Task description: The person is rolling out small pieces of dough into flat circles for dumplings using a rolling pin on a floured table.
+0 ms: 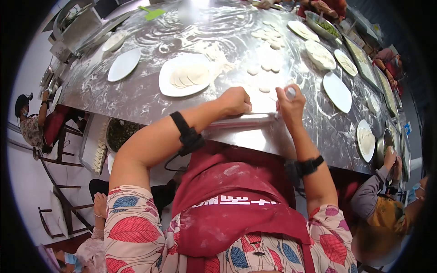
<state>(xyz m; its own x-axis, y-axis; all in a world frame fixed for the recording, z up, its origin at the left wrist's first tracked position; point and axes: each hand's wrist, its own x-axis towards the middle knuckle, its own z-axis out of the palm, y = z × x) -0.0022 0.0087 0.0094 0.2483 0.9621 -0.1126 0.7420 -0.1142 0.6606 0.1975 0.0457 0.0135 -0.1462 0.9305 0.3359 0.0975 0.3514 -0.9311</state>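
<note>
My left hand is closed in a fist low over the floured metal table, near its front edge; what it holds, if anything, is hidden. To its right, my right hand is wrapped around an object with a pale round end, most of it covered by the fingers. Just beyond the hands lie small dough pieces, partly washed out by glare. A white plate with overlapping flat dough wrappers stands left of my left hand. A shiny metal surface with a raised rim sits between my forearms.
White plates stand left and right. Farther back are more dough pieces, a bowl of green filling and a green scraper. A co-worker's hand is at a bowl on the right. Below left is a dark-filled pan.
</note>
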